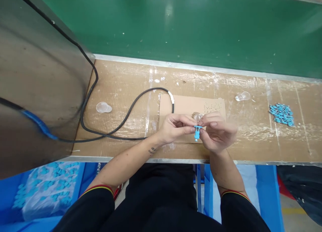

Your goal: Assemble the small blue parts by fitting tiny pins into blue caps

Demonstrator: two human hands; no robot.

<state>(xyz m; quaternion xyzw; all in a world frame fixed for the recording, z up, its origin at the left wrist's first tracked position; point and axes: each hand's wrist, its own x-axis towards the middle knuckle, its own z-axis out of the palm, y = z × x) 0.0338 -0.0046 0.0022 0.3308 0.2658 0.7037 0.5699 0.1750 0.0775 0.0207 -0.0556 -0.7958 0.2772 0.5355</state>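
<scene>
A small light-blue plastic part (197, 134) with a flat disc top and a narrow stem is held between my two hands above the cardboard sheet. My left hand (174, 127) pinches its disc edge from the left, thumb and fingertips closed. From the other side my right hand (218, 130) has its thumb and fingertips closed about the same part, slightly blurred. Whether the right fingertips also hold something smaller cannot be made out. Just behind the fingertips, a clear bulb-shaped plastic piece (197, 116) rests on the cardboard sheet (184, 103), partly hidden.
A heap of small blue parts (281, 114) lies at the right. Clear bulb-shaped pieces sit left (103, 107) and right (243, 96). A black cable (130, 112) loops across the bench from a metal panel (42, 74). Below is a blue bin (83, 185) holding blue parts.
</scene>
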